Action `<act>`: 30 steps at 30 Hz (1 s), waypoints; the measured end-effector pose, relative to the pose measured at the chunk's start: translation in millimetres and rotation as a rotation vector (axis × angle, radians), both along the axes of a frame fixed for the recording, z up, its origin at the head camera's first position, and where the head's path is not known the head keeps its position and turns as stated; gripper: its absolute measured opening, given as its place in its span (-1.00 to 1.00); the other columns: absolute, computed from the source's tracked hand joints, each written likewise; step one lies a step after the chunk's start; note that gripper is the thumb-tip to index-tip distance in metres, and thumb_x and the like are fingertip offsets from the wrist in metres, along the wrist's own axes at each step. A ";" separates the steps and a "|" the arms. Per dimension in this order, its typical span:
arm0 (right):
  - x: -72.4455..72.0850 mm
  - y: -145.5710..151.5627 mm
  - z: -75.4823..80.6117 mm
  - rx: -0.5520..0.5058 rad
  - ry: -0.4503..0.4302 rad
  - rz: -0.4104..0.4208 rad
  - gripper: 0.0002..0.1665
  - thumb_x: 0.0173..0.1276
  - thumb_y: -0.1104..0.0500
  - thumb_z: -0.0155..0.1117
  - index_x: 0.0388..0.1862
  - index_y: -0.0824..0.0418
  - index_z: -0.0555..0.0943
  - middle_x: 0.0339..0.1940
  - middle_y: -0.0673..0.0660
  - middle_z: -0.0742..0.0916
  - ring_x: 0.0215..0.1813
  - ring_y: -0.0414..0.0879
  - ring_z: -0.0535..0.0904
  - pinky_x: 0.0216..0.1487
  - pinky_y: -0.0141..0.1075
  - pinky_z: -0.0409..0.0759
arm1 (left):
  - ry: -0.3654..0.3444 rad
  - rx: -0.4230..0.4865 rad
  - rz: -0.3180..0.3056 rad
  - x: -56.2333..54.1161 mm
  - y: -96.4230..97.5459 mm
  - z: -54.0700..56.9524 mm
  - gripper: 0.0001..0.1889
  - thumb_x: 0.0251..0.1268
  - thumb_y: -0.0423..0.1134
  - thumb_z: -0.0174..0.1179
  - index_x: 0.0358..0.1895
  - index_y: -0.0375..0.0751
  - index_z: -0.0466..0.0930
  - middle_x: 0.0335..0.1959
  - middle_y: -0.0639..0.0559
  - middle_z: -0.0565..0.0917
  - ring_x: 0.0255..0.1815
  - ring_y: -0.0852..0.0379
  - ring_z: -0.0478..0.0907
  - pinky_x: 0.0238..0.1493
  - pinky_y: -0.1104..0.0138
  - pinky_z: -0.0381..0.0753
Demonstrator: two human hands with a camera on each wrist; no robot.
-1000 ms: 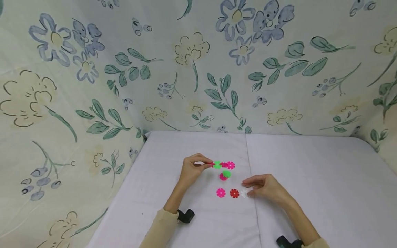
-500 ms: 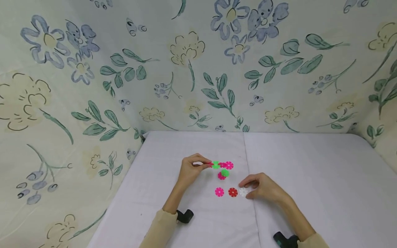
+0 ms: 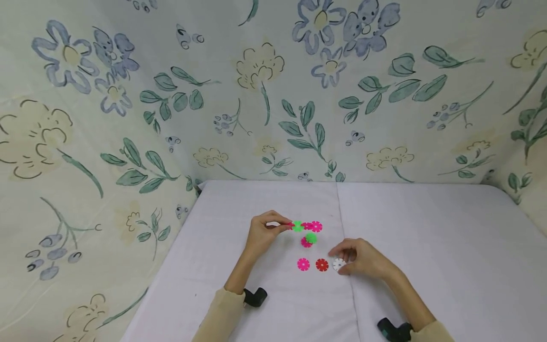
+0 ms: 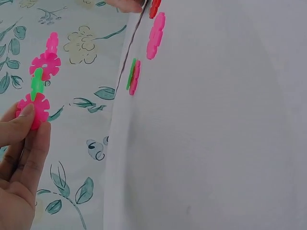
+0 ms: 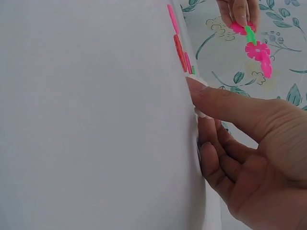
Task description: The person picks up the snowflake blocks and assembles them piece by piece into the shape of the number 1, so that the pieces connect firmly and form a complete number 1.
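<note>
My left hand [image 3: 262, 236] pinches the end of a short chain of interlocked plastic snowflake discs [image 4: 45, 66], pink with one green, raised above the table. In the left wrist view, the thumb lies on the chain's lowest pink disc. My right hand [image 3: 363, 259] is low at the table with thumb and index finger around the edges of a white snowflake disc [image 3: 338, 264]; the thumb covers part of it in the right wrist view. A red disc [image 3: 322, 264] and a pink disc [image 3: 303, 264] lie in a row to its left.
Behind this row, a green disc [image 3: 311, 238] overlaps a pink disc [image 3: 306, 242] on the table. White cloth with a seam covers the table [image 3: 239, 194]. A floral curtain [image 3: 256, 142] hangs along the back and left.
My right fingers have closed in around the white disc, which has shifted slightly right, away from the red one. My left hand keeps the chain in nearly the same place.
</note>
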State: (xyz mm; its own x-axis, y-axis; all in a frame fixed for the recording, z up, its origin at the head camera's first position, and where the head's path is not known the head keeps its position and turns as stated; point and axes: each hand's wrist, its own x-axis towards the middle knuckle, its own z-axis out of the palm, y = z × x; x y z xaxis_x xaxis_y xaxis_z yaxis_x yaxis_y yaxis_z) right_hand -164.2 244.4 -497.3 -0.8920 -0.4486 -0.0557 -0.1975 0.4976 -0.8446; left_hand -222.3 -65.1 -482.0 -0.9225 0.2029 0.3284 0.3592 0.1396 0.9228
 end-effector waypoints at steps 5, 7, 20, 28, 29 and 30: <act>-0.1 -1.5 0.0 0.037 0.016 -0.029 -0.76 0.14 0.24 0.63 -0.18 0.12 0.83 -0.32 0.04 0.74 -0.29 -0.23 0.53 -0.27 -0.43 0.60 | 0.005 -0.016 -0.001 -0.7 -0.7 0.1 -0.89 0.17 -0.38 0.50 -0.27 -0.08 0.88 -0.30 -0.03 0.79 -0.18 0.08 0.69 -0.27 0.41 0.74; -0.1 -2.1 0.2 0.041 0.024 -0.047 -0.78 0.15 0.23 0.63 -0.19 0.13 0.83 -0.30 0.04 0.77 -0.30 -0.24 0.56 -0.26 -0.43 0.62 | 0.010 -0.018 -0.002 -0.9 -0.9 0.1 -0.89 0.18 -0.37 0.50 -0.26 -0.09 0.88 -0.30 -0.04 0.79 -0.18 0.07 0.70 -0.27 0.40 0.75; -2.6 -2.1 6.5 -0.226 -0.021 -0.211 -0.54 0.36 0.28 0.45 0.21 0.37 0.67 -0.14 0.30 0.83 -0.15 -0.02 0.85 -0.03 -0.39 0.76 | 0.017 -0.015 -0.009 -1.2 -1.5 1.0 -0.91 0.18 -0.37 0.50 -0.28 -0.11 0.88 -0.31 -0.05 0.79 -0.20 0.09 0.70 -0.28 0.38 0.76; -4.7 -4.8 7.7 -0.323 0.027 -0.245 -0.52 0.38 0.32 0.42 0.25 0.45 0.63 -0.10 0.39 0.83 -0.17 -0.05 0.86 -0.04 -0.36 0.77 | 0.014 0.007 -0.026 -0.9 -0.2 1.9 -0.92 0.17 -0.38 0.50 -0.28 -0.16 0.87 -0.30 -0.11 0.79 -0.21 0.11 0.71 -0.26 0.38 0.77; -5.0 -5.3 8.2 -0.331 0.033 -0.245 -0.52 0.38 0.33 0.41 0.25 0.45 0.62 -0.10 0.40 0.82 -0.17 -0.06 0.86 -0.05 -0.35 0.77 | 0.012 0.011 -0.029 -0.9 -0.2 2.0 -0.92 0.17 -0.39 0.50 -0.28 -0.16 0.87 -0.30 -0.11 0.79 -0.20 0.10 0.71 -0.25 0.37 0.78; -5.4 -5.9 8.8 -0.332 0.043 -0.246 -0.53 0.39 0.32 0.40 0.25 0.45 0.63 -0.11 0.40 0.82 -0.17 -0.08 0.86 -0.05 -0.36 0.77 | 0.009 0.013 -0.032 -0.8 -0.2 2.0 -0.92 0.18 -0.39 0.50 -0.28 -0.16 0.87 -0.30 -0.11 0.78 -0.20 0.10 0.71 -0.25 0.37 0.78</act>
